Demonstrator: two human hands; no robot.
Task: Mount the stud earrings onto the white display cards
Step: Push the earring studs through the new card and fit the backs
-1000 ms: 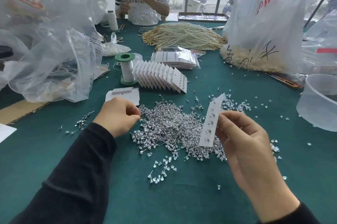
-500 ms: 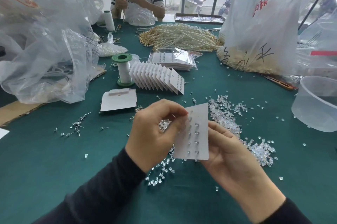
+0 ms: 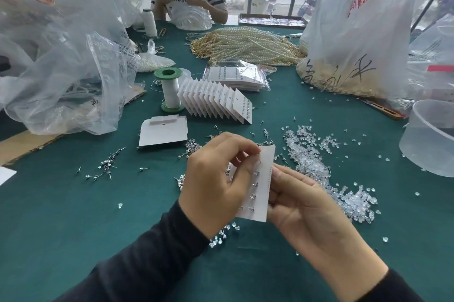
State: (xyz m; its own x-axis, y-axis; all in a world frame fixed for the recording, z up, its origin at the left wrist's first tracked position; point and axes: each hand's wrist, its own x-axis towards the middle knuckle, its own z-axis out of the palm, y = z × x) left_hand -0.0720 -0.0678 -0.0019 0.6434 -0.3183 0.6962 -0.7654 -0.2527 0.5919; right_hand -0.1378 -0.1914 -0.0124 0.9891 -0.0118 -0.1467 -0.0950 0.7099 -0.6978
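Pinching with the left hand (image 3: 216, 186) — thumb and forefinger curled together on a tiny silver metal stud earring (image 3: 259, 159), pressed against the top corner of a small white rectangular paper display card (image 3: 264, 180). Gripping that card from the far side with the right hand (image 3: 307, 206), thumb on its edge and fingers wrapped behind, card held upright between the two hands above the dark green cloth tabletop (image 3: 73, 215). Below the pinch, down the card face: several studs already seated in a column (count unclear, partly hidden by the left fingers). Just beyond the right-hand grip, a heap of clear plastic earring backs (image 3: 307, 159); well out past the left knuckles, a scatter of loose silver studs (image 3: 106, 167).

As for handling, probably featherlight, hard and slippery for the stud — easy to flick away, so best taken by the head, with the post free to aim at its hole. Thin and bendable for the card, likely to buckle under a push; better braced right behind the pinch point and held by the edges, away from the mounted studs. Gentle, straight pressure rather than a sideways shove.
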